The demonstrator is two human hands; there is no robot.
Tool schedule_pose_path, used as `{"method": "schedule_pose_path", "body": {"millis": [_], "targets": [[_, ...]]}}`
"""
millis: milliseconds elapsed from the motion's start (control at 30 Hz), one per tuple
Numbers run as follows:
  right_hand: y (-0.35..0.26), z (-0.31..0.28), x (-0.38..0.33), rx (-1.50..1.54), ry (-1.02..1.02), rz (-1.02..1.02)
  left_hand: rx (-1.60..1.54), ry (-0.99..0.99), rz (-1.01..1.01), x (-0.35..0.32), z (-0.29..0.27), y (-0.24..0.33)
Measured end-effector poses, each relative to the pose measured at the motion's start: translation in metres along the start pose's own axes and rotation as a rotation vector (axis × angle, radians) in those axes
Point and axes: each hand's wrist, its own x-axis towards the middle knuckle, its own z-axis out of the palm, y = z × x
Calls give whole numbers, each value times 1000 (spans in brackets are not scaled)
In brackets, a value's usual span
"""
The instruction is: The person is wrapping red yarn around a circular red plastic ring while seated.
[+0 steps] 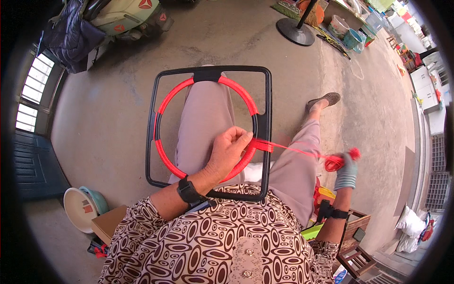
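Observation:
A black square frame with a round inner ring rests across my lap. Red cord covers most of the ring, while bare black stretches show at its sides and top. My left hand is closed, thumb and fingers pinching the ring at its right side, where the cord begins. Flat red wraps also join the ring to the frame's right bar there. From that spot a taut strand of cord runs right to my gloved right hand. That hand, blurred by motion, is closed around a red cord bundle.
A scooter with a dark jacket stands far left. Near left are a white basin and a cardboard box. A round black stand base and buckets are far right; a wooden stool sits near right.

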Motion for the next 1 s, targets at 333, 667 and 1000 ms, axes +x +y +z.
{"method": "schedule_pose_path", "body": {"millis": [333, 667, 1000], "targets": [[-39, 72, -49, 188, -372, 203, -257, -149, -257, -2, 3, 7], [-38, 135, -90, 534, -904, 336, -381, -129, -290, 0, 2, 7], [-39, 134, -78, 1288, -802, 363, -447, -227, -310, 0, -1, 6]]}}
